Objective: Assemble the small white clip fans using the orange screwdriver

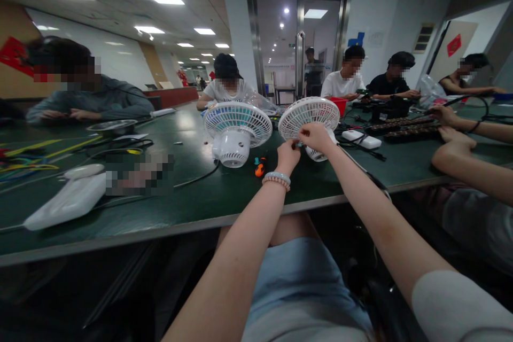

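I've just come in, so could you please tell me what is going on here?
The camera wearer's left hand and right hand are close together at the back of the right-hand fan; whether they hold anything small is unclear. A second fan stands to its left, an orange item near it on the table.

Counted two fans (235, 150) on one desk (216, 192). There were two wearer's hands: one left hand (288, 155), one right hand (316, 136). Bracelets (276, 178) came to two. Red bin (340, 105): there was one. Seated people (340, 84) across numbered five. Cables (202, 176) were several, too tangled to count.
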Demonstrator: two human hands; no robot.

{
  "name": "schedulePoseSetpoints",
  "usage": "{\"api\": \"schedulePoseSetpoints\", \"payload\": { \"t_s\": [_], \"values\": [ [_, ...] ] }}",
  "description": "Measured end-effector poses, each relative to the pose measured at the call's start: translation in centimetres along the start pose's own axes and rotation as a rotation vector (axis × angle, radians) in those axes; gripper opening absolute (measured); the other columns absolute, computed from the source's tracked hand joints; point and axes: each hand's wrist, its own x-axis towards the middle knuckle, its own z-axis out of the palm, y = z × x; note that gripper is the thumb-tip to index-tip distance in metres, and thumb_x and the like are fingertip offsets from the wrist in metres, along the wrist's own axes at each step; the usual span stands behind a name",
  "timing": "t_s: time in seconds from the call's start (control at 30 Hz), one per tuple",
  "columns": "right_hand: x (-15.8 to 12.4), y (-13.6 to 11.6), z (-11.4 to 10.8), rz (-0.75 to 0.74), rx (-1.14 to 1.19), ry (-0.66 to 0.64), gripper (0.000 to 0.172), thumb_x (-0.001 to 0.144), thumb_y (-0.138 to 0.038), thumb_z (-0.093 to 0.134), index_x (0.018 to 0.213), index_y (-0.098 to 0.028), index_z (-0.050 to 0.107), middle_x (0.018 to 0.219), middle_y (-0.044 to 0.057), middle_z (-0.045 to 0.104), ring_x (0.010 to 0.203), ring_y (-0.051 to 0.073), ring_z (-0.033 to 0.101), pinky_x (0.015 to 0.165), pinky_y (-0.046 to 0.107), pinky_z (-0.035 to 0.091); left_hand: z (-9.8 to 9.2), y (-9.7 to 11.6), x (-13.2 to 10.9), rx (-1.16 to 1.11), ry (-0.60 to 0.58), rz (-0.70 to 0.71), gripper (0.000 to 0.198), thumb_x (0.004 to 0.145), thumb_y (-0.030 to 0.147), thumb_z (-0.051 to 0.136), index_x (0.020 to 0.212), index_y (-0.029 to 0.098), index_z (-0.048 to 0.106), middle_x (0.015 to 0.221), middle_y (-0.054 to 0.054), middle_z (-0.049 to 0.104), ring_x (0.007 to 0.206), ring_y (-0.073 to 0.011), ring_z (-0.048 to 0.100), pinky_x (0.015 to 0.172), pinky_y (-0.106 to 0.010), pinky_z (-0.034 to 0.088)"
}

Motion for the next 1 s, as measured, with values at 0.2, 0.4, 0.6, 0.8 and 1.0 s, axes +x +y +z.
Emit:
{"api": "schedulePoseSetpoints", "payload": {
  "t_s": [0.2, 0.4, 0.6, 0.8, 1.0],
  "values": [
    [0.0, 0.8, -0.4, 0.074, 0.079, 0.115, 0.023, 0.076, -0.024, 0.043, 0.074, -0.015, 0.063, 0.072, 0.003, 0.061, 0.068, 0.013, 0.053, 0.066, 0.024, 0.036, 0.0, 0.1, -0.1, -0.058, -0.03, -0.002, 0.031, 0.079, 0.014, 0.051, 0.109, 0.019, 0.06, 0.106, -0.004, 0.066, 0.099, -0.0132, 0.06, 0.092, -0.024, 0.042],
    [0.0, 1.1, -0.1, 0.106, 0.101, 0.201, 0.022, 0.076, -0.025, 0.044, 0.066, -0.014, 0.061, 0.063, 0.002, 0.058, 0.062, 0.013, 0.051, 0.062, 0.024, 0.033, 0.2, 0.0, -0.1, -0.108, 0.016, -0.056, 0.023, 0.076, 0.015, 0.055, 0.099, 0.014, 0.057, 0.097, -0.007, 0.067, 0.092, -0.0132, 0.061, 0.085, -0.024, 0.045],
    [-0.1, 1.1, 0.4, 0.074, 0.095, 0.228, 0.02, 0.075, -0.025, 0.047, 0.06, -0.016, 0.059, 0.061, 0.001, 0.058, 0.06, 0.013, 0.05, 0.06, 0.024, 0.031, 0.3, -0.3, -0.1, -0.056, 0.045, -0.049, 0.014, 0.076, 0.015, 0.055, 0.09, 0.015, 0.058, 0.089, -0.006, 0.067, 0.085, -0.0139, 0.062, 0.079, -0.025, 0.045],
    [-0.1, 1.1, 0.4, 0.065, 0.104, 0.224, 0.02, 0.075, -0.025, 0.047, 0.062, -0.017, 0.06, 0.062, 0.001, 0.059, 0.06, 0.013, 0.051, 0.06, 0.024, 0.032, 0.3, -0.2, -0.2, -0.072, 0.027, -0.019, 0.012, 0.075, 0.017, 0.057, 0.087, 0.015, 0.058, 0.09, -0.006, 0.067, 0.085, -0.0139, 0.062, 0.08, -0.024, 0.045],
    [-0.1, 0.9, 0.4, 0.076, 0.1, 0.215, 0.02, 0.074, -0.024, 0.047, 0.061, -0.016, 0.061, 0.061, 0.001, 0.059, 0.06, 0.013, 0.052, 0.06, 0.024, 0.032, 0.1, -0.1, -0.2, -0.084, 0.028, -0.011, 0.012, 0.075, 0.019, 0.057, 0.087, 0.016, 0.058, 0.088, -0.006, 0.068, 0.084, -0.0142, 0.062, 0.079, -0.025, 0.046]
  ]
}}
